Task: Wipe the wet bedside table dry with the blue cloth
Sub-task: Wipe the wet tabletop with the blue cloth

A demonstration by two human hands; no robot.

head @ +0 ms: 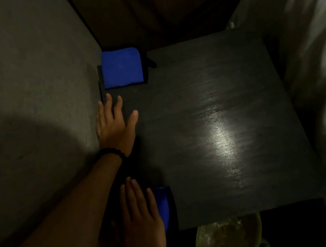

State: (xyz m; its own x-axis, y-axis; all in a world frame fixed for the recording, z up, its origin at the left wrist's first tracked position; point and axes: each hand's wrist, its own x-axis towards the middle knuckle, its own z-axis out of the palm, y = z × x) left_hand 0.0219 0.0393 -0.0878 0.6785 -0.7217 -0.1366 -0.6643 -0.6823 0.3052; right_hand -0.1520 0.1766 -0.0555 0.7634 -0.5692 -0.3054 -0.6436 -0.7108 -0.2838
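Observation:
The dark bedside table (218, 96) fills the middle of the view, with a glossy sheen near its centre. A folded blue cloth (122, 70) lies at its far left corner. A second patch of blue cloth (163, 206) shows at the near left corner, mostly hidden under my right hand (140, 221), which presses flat on it. My left hand (114, 123), with a black band on the wrist, rests palm down on the table's left edge, fingers apart and holding nothing. It lies just short of the far cloth and does not touch it.
A grey wall (21, 93) runs along the table's left side. White bedding (319, 52) rises on the right. A yellowish glass bowl (228, 240) sits below the table's front edge. Brown fabric (158, 4) hangs behind.

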